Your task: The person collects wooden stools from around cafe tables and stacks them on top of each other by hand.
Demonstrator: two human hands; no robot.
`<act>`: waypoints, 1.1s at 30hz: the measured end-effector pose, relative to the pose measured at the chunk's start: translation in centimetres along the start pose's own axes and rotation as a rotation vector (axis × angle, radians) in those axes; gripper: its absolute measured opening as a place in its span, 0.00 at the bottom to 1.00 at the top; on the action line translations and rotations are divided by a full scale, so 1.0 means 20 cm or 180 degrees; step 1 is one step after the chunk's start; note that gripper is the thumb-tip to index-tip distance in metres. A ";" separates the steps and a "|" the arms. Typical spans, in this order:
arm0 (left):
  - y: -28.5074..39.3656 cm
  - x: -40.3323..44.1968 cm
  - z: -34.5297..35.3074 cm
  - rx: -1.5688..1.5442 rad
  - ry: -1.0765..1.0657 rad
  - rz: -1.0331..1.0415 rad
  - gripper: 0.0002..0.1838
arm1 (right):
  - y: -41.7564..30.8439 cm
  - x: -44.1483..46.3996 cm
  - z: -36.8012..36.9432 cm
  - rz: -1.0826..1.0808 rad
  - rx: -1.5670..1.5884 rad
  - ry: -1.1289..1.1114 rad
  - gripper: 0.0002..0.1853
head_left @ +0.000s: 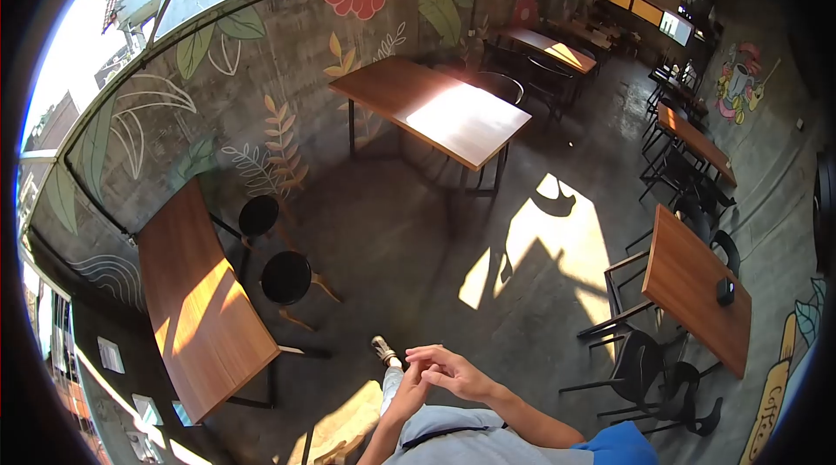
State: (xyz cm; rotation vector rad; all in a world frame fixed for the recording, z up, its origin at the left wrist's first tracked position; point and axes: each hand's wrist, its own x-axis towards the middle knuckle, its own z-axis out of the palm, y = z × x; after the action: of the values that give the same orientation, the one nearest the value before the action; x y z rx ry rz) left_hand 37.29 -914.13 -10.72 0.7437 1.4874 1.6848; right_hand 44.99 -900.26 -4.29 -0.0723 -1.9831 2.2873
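Observation:
Both hands meet in front of the person's body at the bottom centre of the head view. My left hand (416, 375) and my right hand (455, 373) touch each other, with fingers overlapping. The fingers of the hand on the right side stretch over the other hand. No object shows between them, though the inner fingers are partly hidden. Below the hands is a grey garment (475, 439). One shoe (381, 347) shows on the dark floor just left of them.
A wooden table (205, 317) with two black stools (286, 278) stands at left. Another table (431, 108) stands ahead by the painted wall. At right, a table (697, 291) bears a small black box (724, 292), with black chairs (636, 369) beside it. A wooden seat (344, 426) is at lower left.

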 end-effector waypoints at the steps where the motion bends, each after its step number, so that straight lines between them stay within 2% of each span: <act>1: -0.03 0.05 -0.07 -0.0290 0.0041 -0.0133 0.21 | 0.04 0.11 -0.03 0.0215 0.0093 0.0073 0.16; 3: -0.01 0.18 -0.25 -0.0523 0.0135 -0.0450 0.22 | 0.09 0.35 -0.07 0.0785 0.0241 0.0221 0.16; 6: 0.02 0.39 -0.65 0.0484 0.0278 -0.0855 0.22 | 0.16 0.78 -0.07 0.0554 -0.0557 0.0434 0.15; 10: 0.18 0.71 -1.19 0.1186 0.0799 -0.0492 0.19 | 0.13 1.38 -0.02 0.0262 -0.1178 0.0229 0.15; 16: 0.59 1.20 -1.90 0.1589 0.1685 0.0206 0.16 | -0.02 2.13 0.08 -0.0224 -0.1687 -0.0052 0.14; 19: 0.76 1.33 -2.15 0.1686 0.2071 0.0375 0.15 | 0.02 2.42 0.10 -0.0120 -0.1699 -0.0232 0.13; 22: 0.76 1.39 -2.35 0.1386 0.2427 0.0415 0.15 | 0.11 2.68 0.10 0.0119 -0.1825 -0.0431 0.13; 25: 0.59 1.40 -2.53 0.1243 0.2758 0.0080 0.14 | 0.26 2.95 0.10 0.0127 -0.2012 -0.0681 0.13; 28: 0.37 1.37 -2.74 0.1438 0.3108 -0.0619 0.14 | 0.45 3.25 0.10 0.0140 -0.2245 -0.0963 0.12; 33: 0.04 1.34 -3.21 0.2160 0.3654 -0.1705 0.18 | 0.86 3.93 0.10 0.0356 -0.2751 -0.1647 0.13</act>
State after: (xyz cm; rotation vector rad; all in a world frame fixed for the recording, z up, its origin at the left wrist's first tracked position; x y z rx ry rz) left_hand -30.23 -926.87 -21.30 -0.4656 2.7804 1.1441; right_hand -34.11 -895.43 -17.96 0.3780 -3.1515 1.3983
